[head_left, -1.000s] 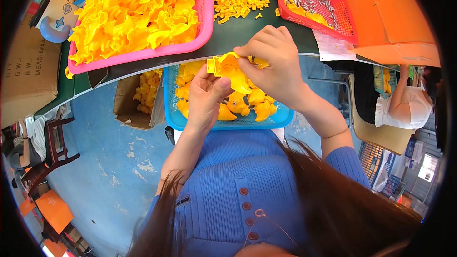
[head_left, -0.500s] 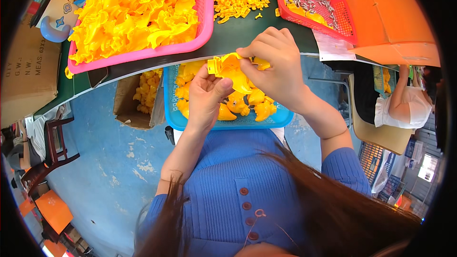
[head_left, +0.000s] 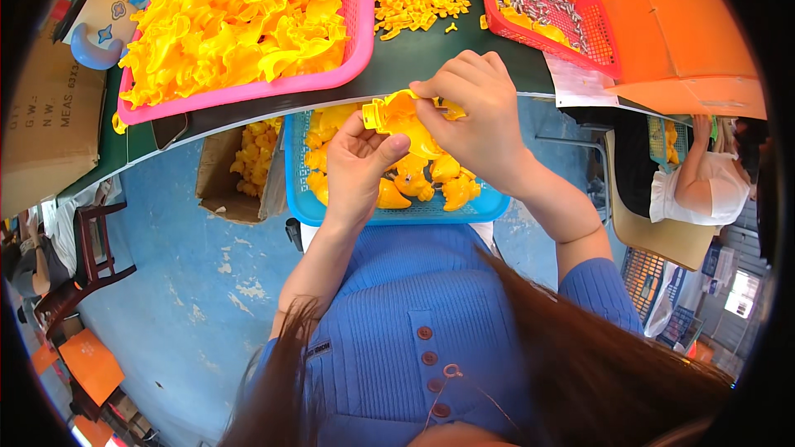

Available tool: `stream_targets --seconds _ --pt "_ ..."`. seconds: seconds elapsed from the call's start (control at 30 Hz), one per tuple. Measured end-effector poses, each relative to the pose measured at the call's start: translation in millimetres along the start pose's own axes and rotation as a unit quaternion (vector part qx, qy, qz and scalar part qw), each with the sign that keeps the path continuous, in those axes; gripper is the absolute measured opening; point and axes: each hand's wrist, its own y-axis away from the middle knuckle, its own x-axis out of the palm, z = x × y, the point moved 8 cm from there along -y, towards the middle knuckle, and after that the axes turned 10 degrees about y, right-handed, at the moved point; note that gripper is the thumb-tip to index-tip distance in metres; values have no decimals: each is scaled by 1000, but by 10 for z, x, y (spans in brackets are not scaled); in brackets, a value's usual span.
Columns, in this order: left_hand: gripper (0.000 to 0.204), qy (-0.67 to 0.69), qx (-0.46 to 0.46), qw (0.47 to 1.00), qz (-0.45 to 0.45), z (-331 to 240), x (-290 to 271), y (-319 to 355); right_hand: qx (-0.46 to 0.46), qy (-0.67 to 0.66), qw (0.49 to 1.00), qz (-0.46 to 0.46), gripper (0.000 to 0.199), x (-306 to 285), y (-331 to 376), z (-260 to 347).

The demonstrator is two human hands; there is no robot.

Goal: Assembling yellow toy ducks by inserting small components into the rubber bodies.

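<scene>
Between my two hands is a yellow curved plastic shell part [head_left: 407, 120], hollow side showing, held above a blue basket [head_left: 397, 217] on my lap. My left hand [head_left: 358, 164] is closed on its left end, near a small squarish yellow piece there. The thumb and index finger of my right hand [head_left: 479, 116] pinch its upper right edge, and the other fingers are curled above. Several yellow molded parts [head_left: 414, 182] lie in the basket below. Whether my right fingers hold a further small piece cannot be made out.
On the green table [head_left: 414, 62], a pink basket [head_left: 358, 50] is heaped with yellow shells. Small yellow pieces [head_left: 421, 7] lie beside it. A red basket [head_left: 609, 50] holds metal cylinders. A cardboard box [head_left: 217, 174] stands below the table. At right sits another person [head_left: 704, 182].
Both hands stay almost in place on the yellow shell part. The shell has tilted very slightly.
</scene>
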Motion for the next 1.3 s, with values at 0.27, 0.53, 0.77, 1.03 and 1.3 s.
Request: stream_targets --seconds 0.27,0.53,0.77,1.03,1.3 --pt "45 -19 33 999 16 -60 36 2 22 -49 998 -35 15 -79 18 -43" --pt "45 12 2 1000 7 5 13 9 -5 -41 998 -37 15 -112 8 6" --pt "42 1 9 1000 6 -11 26 14 -12 -24 999 -36 16 -73 37 33" --pt "39 -21 12 1000 3 13 4 5 0 -16 1000 1 15 49 95 -5" --pt "36 -70 31 997 2 24 -6 -11 18 -6 1000 11 15 64 151 -9"
